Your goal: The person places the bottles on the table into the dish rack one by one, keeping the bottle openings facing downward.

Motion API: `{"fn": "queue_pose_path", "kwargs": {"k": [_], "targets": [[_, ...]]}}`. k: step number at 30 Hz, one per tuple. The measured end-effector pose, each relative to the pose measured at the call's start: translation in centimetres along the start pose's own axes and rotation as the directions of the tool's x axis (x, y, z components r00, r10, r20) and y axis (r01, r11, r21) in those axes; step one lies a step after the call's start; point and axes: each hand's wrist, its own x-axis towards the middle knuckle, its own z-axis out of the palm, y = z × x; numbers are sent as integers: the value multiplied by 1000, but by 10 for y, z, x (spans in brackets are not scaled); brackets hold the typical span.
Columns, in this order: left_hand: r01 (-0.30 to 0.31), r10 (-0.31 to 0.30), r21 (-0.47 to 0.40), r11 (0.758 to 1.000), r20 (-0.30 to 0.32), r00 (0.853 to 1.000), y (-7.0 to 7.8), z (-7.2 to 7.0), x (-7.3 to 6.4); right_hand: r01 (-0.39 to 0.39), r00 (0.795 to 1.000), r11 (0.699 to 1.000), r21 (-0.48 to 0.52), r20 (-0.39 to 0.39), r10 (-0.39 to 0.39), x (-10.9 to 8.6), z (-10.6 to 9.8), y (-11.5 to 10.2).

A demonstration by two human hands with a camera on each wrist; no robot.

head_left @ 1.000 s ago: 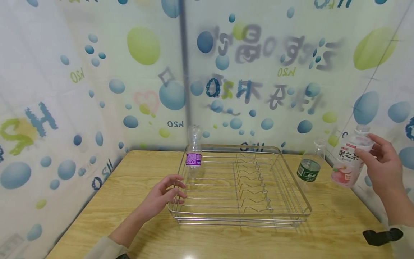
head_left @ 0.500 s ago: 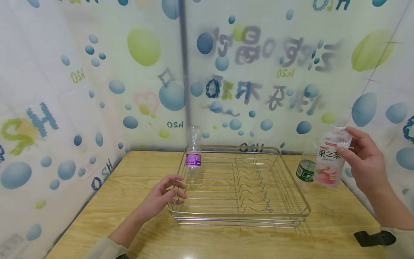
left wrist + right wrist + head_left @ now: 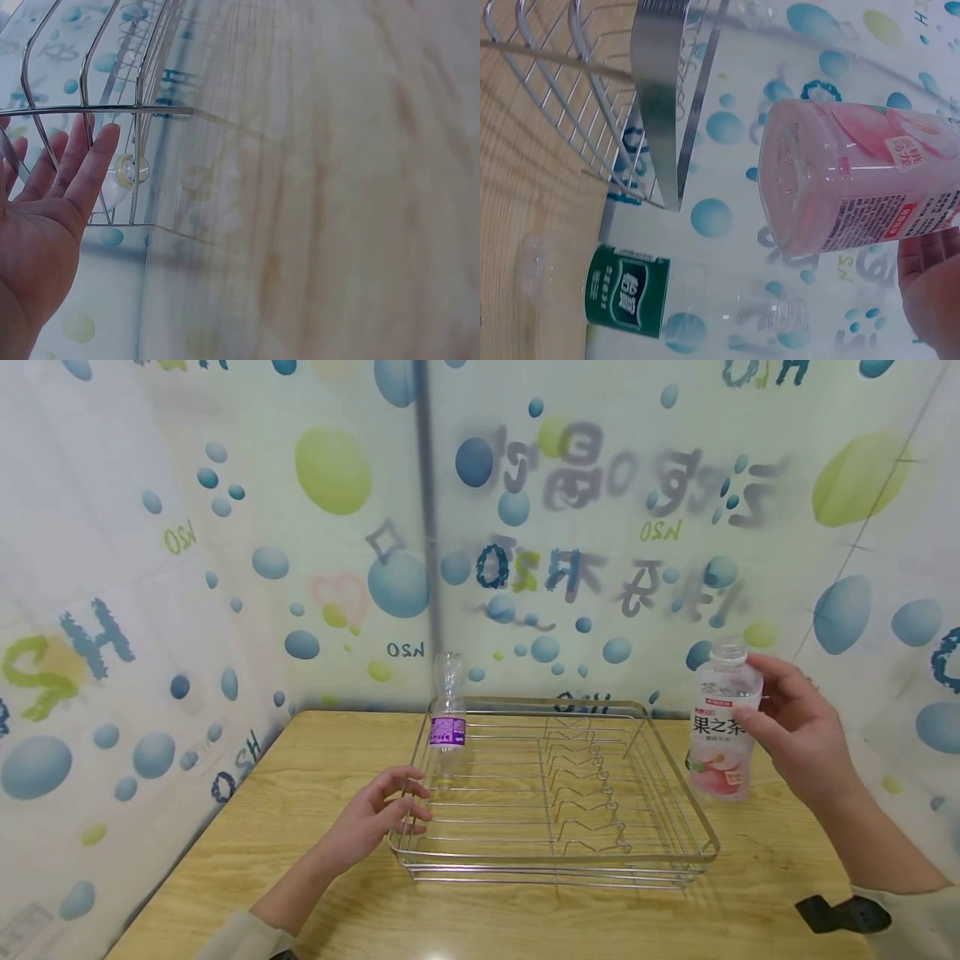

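My right hand (image 3: 806,739) grips a pink-labelled peach drink bottle (image 3: 722,735) without a cap, upright, to the right of the wire dish rack (image 3: 555,857). In the right wrist view the base of the peach drink bottle (image 3: 799,180) hangs above the table. My left hand (image 3: 375,818) is at the rack's left side, fingers loosely extended against its wires, as the left wrist view also shows. Inside the rack, near its left side, stands a clear bottle with a purple label (image 3: 448,732).
A clear bottle with a green label (image 3: 628,291) stands on the table right of the rack, mostly hidden behind the peach drink bottle in the head view. Wire dividers (image 3: 600,785) run along the rack's right half. A patterned curtain (image 3: 360,527) hangs behind the wooden table (image 3: 300,777).
My right hand has carried the peach drink bottle leftward toward the rack, turning it from tilted to upright. It now covers the green-labelled bottle in the head view. My left hand has stayed put.
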Motion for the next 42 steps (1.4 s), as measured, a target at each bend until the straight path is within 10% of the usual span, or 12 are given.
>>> {"fn": "queue_pose_path", "kwargs": {"k": [14,29,42], "targets": [[-8,8,-6,1000,-4,1000,-1,0,1,-28,985,933,-358,149,86,8,56,12],[4,0,112,994,-38,999,4,-1,1,-87,960,927,-364,219,176,20,109,37],[101,-9,496,863,-184,983,25,-2,8,-74,938,915,-397,283,199,26,129,40]]}}
